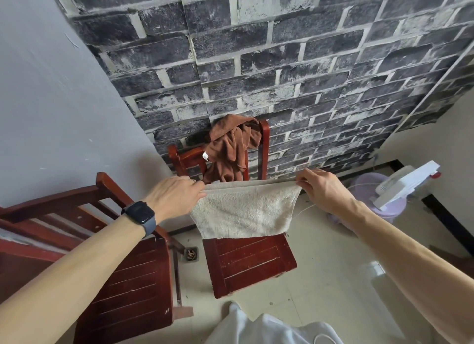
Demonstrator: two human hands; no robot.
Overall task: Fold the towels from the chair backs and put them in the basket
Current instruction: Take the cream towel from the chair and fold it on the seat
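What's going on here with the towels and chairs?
A person holds a beige towel stretched out by its top edge, the left hand pinching one corner and the right hand the other, above a red wooden chair. A brown towel hangs crumpled over that chair's back, not yet folded.

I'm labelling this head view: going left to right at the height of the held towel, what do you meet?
smartwatch → left hand → beige towel → right hand → white appliance
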